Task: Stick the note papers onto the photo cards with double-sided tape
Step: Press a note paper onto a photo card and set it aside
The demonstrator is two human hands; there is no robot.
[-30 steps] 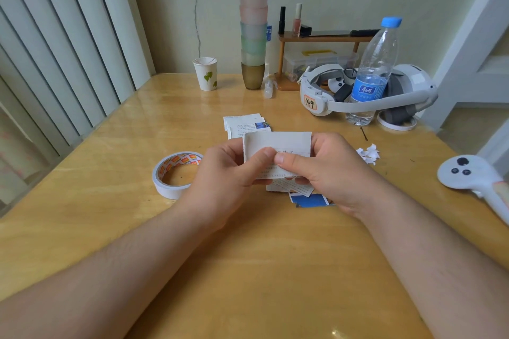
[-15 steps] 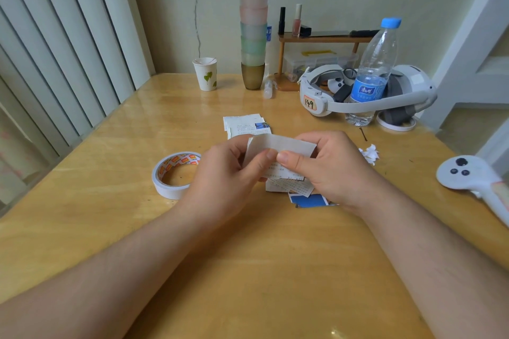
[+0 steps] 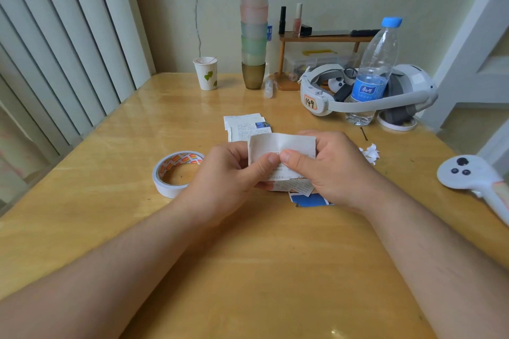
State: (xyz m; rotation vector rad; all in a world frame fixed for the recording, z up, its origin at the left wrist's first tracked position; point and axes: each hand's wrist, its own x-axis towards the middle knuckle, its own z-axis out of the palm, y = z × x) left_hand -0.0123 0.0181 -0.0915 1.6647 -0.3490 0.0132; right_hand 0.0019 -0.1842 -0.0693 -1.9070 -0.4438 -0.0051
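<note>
Fingers [image 3: 268, 159] of my left hand [image 3: 228, 173] and right hand [image 3: 330, 165] pinch one note paper [image 3: 281, 143], thumbs meeting at its lower middle, above the surface [image 3: 248, 270]. Beneath it lie printed cards [image 3: 298, 190]; a second stack [image 3: 245, 125] sits just beyond. The tape roll [image 3: 176, 170] rests beside my left hand.

A handwritten "149" stands on an orange label [image 3: 310, 103] stuck to the white headset [image 3: 366, 96]. The water bottle [image 3: 371, 74] carries a blue label with white script too blurred to read. Printed lines on the paper slips [image 3: 248, 126] are too small to make out.
</note>
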